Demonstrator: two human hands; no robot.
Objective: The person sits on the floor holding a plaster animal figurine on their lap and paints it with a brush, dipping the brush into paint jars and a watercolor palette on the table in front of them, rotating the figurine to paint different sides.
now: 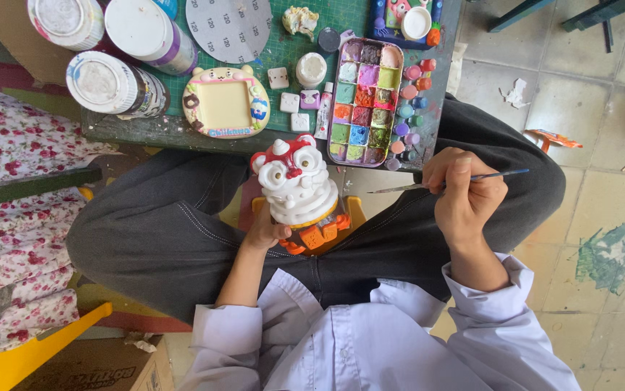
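A white plaster lion figurine with red horns and an orange base rests over my lap, and my left hand grips it from below. My right hand pinches a thin paintbrush with a blue handle, its tip pointing left toward the figurine. Just beyond the figurine on the table edge lies a paint palette tin filled with many coloured wells, with small paint pots lined along its right side.
The green cutting mat on the dark table holds a cream picture-frame ornament, small white blocks, a sandpaper disc and three big paint jars. Floral cloth lies left, a yellow stool leg lower left, tiled floor right.
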